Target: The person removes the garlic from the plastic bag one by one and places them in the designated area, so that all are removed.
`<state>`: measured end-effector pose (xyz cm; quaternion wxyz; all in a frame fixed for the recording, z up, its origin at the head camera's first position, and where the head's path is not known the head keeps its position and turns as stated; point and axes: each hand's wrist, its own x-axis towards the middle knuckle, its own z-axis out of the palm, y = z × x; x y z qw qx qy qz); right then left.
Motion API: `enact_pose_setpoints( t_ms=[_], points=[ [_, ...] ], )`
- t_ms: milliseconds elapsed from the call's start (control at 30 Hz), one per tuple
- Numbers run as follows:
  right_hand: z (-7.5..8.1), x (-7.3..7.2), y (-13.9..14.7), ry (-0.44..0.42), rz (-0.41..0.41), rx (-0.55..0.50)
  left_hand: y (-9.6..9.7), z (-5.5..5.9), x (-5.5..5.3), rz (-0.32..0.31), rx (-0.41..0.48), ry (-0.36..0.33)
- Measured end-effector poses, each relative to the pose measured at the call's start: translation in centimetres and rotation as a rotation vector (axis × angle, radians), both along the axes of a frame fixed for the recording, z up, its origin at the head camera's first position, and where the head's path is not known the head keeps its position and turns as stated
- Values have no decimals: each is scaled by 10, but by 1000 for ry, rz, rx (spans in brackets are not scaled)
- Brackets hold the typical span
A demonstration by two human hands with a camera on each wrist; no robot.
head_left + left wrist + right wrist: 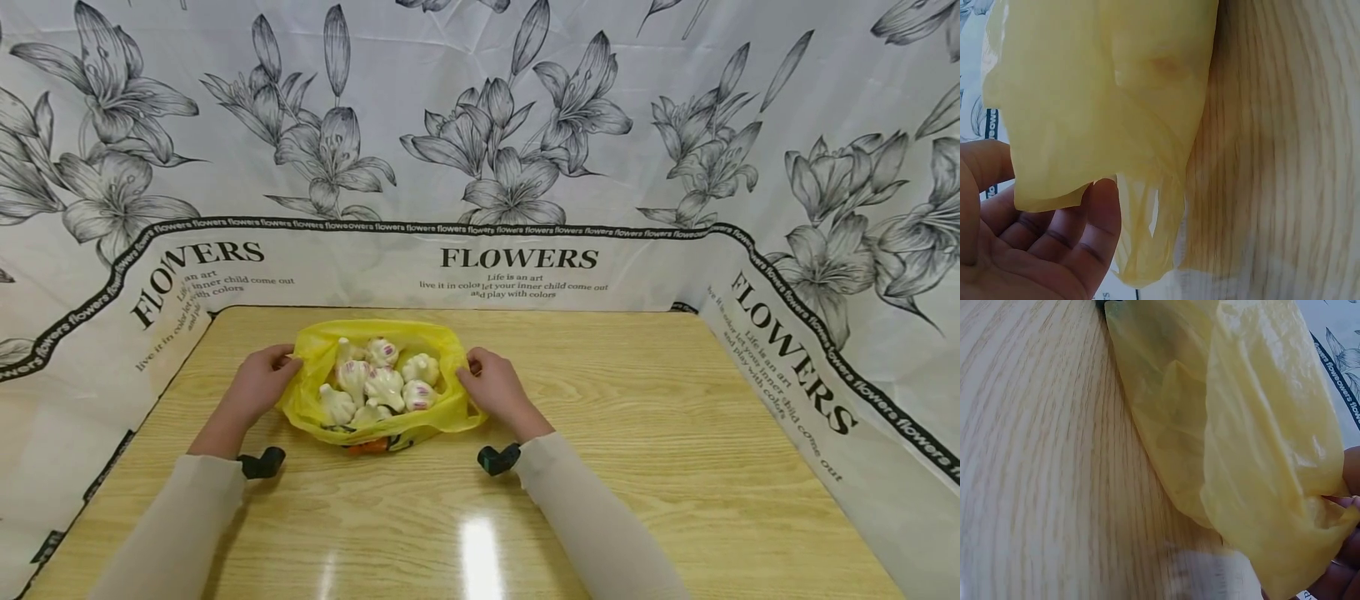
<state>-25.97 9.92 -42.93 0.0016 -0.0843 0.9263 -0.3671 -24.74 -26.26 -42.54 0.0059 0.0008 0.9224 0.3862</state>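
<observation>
A yellow plastic bag (318,342) stands on the table with its mouth spread wide. Inside it lie several garlic bulbs (384,387), white with purple streaks. My left hand (264,379) pinches the bag's left rim; in the left wrist view, the thumb and fingers (1102,209) are on either side of the thin plastic. At the opposite side, my right hand (498,385) pinches the right rim, where the plastic bunches in the right wrist view, with only part of that hand (1350,550) showing at the frame's edge. The bag's walls hide the garlic from both wrist views.
The wood-grain table (660,400) extends to the right and in front of the bag. A white cloth (525,279) printed with flowers and lettering encloses the back and sides. A dark wrist mount (262,463) sits by the left cuff, another (498,459) by the right.
</observation>
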Motion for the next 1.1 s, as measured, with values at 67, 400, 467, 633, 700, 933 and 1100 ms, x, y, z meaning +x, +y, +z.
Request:
enact_pose_setpoints(
  t_ms=[67, 400, 467, 633, 700, 933, 1100],
  points=[
    [1, 1, 3, -10, -9, -6, 2, 0, 0, -1, 4, 3],
    [4, 5, 24, -28, -67, -35, 20, 0, -2, -14, 12, 20],
    [4, 7, 30, -26, -76, -38, 25, 0, -3, -21, 25, 16],
    [5, 9, 43, -25, -109, -48, 38, 0, -3, -32, 64, 21],
    [5, 9, 48, -27, -113, -50, 43, -1, -3, -33, 73, 33],
    [7, 9, 69, -2, -118, -20, 64, -2, -4, -57, 126, 34],
    [10, 11, 86, 21, -111, 8, 78, -5, -5, -70, 148, 33]
  ],
)
